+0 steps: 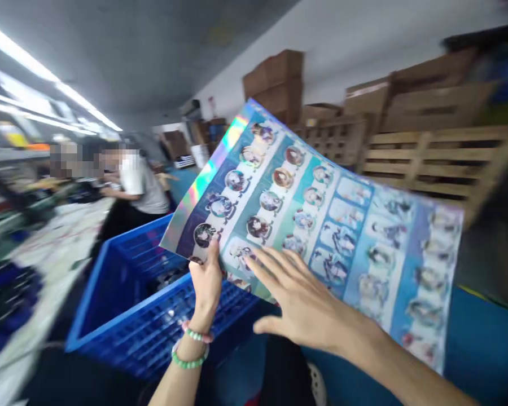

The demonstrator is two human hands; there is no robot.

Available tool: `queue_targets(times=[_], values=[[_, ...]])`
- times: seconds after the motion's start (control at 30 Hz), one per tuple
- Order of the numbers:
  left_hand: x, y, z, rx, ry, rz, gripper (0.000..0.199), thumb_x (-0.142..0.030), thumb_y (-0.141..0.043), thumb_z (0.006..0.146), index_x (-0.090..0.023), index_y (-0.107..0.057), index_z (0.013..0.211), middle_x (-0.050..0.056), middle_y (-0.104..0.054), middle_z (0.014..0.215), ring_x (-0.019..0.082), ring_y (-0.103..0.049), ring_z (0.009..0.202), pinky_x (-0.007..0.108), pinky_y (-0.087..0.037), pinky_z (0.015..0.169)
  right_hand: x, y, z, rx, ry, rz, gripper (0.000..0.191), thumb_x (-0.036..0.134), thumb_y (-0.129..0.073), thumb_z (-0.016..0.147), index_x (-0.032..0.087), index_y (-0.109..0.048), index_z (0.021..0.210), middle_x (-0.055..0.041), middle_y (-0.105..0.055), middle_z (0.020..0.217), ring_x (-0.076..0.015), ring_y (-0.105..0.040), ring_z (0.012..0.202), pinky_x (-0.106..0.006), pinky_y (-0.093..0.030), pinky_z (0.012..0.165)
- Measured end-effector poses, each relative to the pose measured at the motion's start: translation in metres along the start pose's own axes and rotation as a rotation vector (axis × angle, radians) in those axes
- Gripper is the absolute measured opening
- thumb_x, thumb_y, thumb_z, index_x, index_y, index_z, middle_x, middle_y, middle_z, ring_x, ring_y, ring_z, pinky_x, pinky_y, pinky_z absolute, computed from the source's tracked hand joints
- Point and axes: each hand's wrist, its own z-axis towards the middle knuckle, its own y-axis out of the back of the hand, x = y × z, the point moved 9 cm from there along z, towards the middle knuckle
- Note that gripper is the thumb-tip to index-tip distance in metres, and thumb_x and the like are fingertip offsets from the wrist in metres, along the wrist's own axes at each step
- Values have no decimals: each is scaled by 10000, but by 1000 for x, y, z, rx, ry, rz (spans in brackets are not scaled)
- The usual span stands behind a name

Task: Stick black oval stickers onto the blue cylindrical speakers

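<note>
A large holographic sticker sheet [279, 186], printed with rows of small round and rectangular character pictures, is tilted up in front of me. My left hand [207, 279] grips its lower left corner, with the thumb on the printed face and the fingers hidden behind. Beaded bracelets circle that wrist. My right hand [292, 293] is spread over the lower middle of the sheet, its fingers apart. Whether those fingertips touch the surface I cannot tell. Below the sheet's left part sits a blue plastic crate [122, 316] with dark and clear items inside, too blurred to name.
A long worktable [80, 237] runs along the left, with a person in a white shirt [139, 180] beside it. Wooden pallets [440, 163] and cardboard boxes [275, 84] are stacked at the right. The floor [482, 338] is blue.
</note>
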Motion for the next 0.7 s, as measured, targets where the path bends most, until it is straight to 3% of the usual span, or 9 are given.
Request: queue_targets(times=[0.1, 0.2, 0.3, 0.37, 0.47, 0.5, 0.57, 0.63, 0.7], values=[[21, 84, 38, -240, 7, 31, 389, -329, -567, 865, -167, -527, 1216, 92, -557, 1286, 202, -528, 1188, 338, -411, 1031, -9, -69, 23, 52, 66, -203, 946, 250, -758, 679, 256, -234, 1465, -143, -229, 1519, -403, -210, 1361, -610, -246, 1034], [52, 145, 59, -347, 62, 58, 373, -238, -508, 891, -171, -482, 1257, 97, -574, 1261, 194, -551, 1165, 350, -437, 1010, -33, -110, 75, 83, 99, -353, 778, -5, -570, 745, 264, -328, 1434, -162, -295, 1488, -411, -285, 1330, -605, -278, 1010], [81, 191, 75, -366, 155, 130, 351, -193, -521, 868, -132, -510, 1213, 128, -650, 1106, 222, -653, 980, 403, -509, 918, -43, -150, 144, 179, 210, -346, 661, -61, -443, 785, 219, -425, 1384, -149, -422, 1418, -352, -398, 1280, -504, -369, 989], [88, 222, 83, -400, 174, 209, 440, -228, -562, 848, -123, -460, 1263, 151, -634, 1120, 244, -661, 938, 449, -521, 889, -40, -184, 188, 244, 301, -309, 618, -47, -445, 805, 230, -457, 1358, -122, -514, 1344, -289, -491, 1211, -417, -437, 942], [80, 267, 87, -508, 117, 377, 707, -328, -639, 799, -162, -288, 1390, 182, -434, 1364, 297, -538, 1145, 519, -436, 977, -35, -250, 237, 364, 418, -284, 515, 20, -509, 844, 228, -486, 1315, -78, -634, 1159, -204, -627, 991, -338, -519, 802], [76, 278, 86, -528, 90, 427, 725, -341, -660, 777, -178, -303, 1387, 164, -382, 1406, 304, -468, 1218, 522, -378, 1030, -34, -273, 248, 401, 447, -285, 459, 65, -535, 861, 213, -497, 1294, -62, -653, 1092, -179, -647, 904, -324, -533, 753], [73, 287, 85, -482, 20, 563, 576, -349, -654, 771, -200, -457, 1292, 112, -404, 1390, 294, -383, 1280, 495, -275, 1101, -36, -314, 262, 454, 489, -297, 399, 138, -565, 878, 182, -503, 1270, -38, -662, 997, -147, -652, 776, -306, -543, 680], [75, 283, 82, -376, -84, 758, 377, -353, -588, 818, -207, -570, 1165, 90, -498, 1285, 274, -423, 1236, 472, -277, 1095, -42, -343, 269, 466, 503, -320, 435, 93, -547, 862, 157, -482, 1288, -48, -664, 955, -153, -654, 728, -298, -541, 635], [84, 273, 78, -288, -183, 940, 315, -337, -518, 870, -196, -575, 1146, 101, -528, 1222, 260, -479, 1165, 458, -340, 1040, -52, -357, 273, 444, 504, -339, 553, -19, -461, 804, 129, -431, 1335, -85, -666, 962, -190, -670, 749, -298, -536, 607]])
